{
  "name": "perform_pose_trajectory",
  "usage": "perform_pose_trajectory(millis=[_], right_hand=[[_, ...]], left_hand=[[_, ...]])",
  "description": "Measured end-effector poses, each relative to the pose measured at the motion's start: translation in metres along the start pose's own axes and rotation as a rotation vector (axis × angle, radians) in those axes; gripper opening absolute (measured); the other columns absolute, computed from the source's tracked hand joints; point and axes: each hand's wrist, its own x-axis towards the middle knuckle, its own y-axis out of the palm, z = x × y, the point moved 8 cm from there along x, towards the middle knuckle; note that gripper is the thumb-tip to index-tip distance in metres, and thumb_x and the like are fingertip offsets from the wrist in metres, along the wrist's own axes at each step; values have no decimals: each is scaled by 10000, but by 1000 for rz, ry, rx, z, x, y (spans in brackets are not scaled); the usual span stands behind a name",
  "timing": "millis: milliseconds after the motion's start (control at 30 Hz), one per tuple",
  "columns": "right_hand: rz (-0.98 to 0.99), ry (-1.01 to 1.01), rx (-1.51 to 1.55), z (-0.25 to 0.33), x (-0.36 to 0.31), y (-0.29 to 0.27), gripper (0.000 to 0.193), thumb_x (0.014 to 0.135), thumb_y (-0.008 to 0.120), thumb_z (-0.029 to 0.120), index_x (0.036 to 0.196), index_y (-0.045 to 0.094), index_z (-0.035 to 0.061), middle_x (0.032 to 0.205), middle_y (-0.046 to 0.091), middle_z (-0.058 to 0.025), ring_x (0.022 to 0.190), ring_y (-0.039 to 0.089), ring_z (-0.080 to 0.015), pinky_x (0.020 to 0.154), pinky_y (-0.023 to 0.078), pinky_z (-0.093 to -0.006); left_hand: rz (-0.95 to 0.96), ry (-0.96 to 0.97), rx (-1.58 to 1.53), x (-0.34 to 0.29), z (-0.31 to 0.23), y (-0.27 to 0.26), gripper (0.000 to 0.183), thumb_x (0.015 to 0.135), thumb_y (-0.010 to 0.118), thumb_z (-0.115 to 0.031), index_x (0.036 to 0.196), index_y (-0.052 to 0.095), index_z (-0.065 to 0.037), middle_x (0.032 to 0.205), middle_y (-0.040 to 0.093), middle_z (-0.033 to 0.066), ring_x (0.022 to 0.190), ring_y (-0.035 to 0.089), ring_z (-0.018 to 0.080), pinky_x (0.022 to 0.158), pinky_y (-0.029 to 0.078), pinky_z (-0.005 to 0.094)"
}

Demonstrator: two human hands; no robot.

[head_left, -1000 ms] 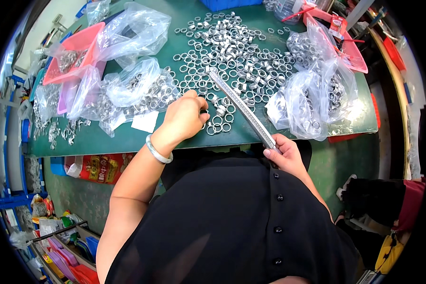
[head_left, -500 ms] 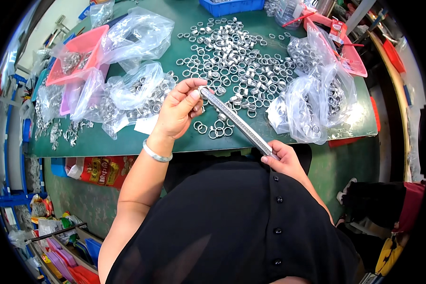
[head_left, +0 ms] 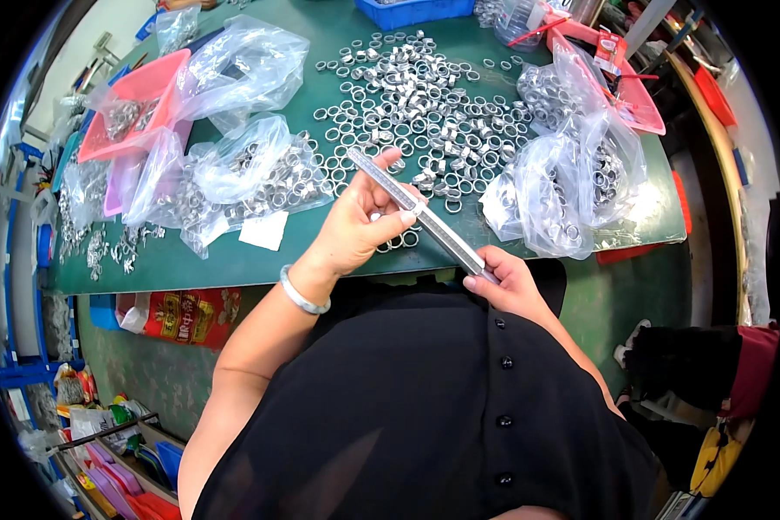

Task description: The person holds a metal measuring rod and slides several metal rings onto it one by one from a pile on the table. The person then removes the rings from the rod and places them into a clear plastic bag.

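Note:
A grey metal ring mandrel (head_left: 443, 235) with fine markings slants up and left over the table's front edge. My right hand (head_left: 510, 284) is closed around its thick lower end. My left hand (head_left: 355, 227), with a pale bangle at the wrist, pinches a silver ring (head_left: 418, 208) that sits around the mandrel about midway. The mandrel's thin tip reaches past my left thumb. Beyond both hands many loose silver rings (head_left: 446, 130) lie scattered over the green table (head_left: 321, 253).
Clear plastic bags of rings (head_left: 260, 173) lie at the left, and more bags (head_left: 550, 191) at the right. Pink trays (head_left: 123, 87) stand on both sides. A blue bin (head_left: 416, 12) is at the back. Another person (head_left: 693, 368) is at the lower right.
My left hand has moved from the mandrel's tip down along it to about midway, with the ring. My right hand keeps hold of the thick end.

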Motion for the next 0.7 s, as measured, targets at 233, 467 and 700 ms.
perform_pose_trajectory(millis=[233,467,700], right_hand=[[2,-35,22,-3,1,0,137,763,580,58,866,502,14,660,425,51,589,380,-12,517,326,-176],[2,-46,-15,-5,2,1,126,758,588,60,848,511,17,666,437,47,597,392,-16,525,333,-179],[-10,-24,-10,-11,-2,-3,134,757,585,55,863,515,13,678,446,44,601,394,-20,537,336,-180]], left_hand=[[-33,-13,-40,-2,4,-1,666,722,584,9,1278,218,-10,942,549,81,903,536,135,705,418,195],[-40,-18,-2,-4,6,-4,631,721,582,15,1263,260,-18,942,547,87,844,528,121,702,414,199],[-253,163,-425,3,-18,-59,308,803,485,-56,1107,433,-59,874,542,58,604,430,61,523,362,179]])
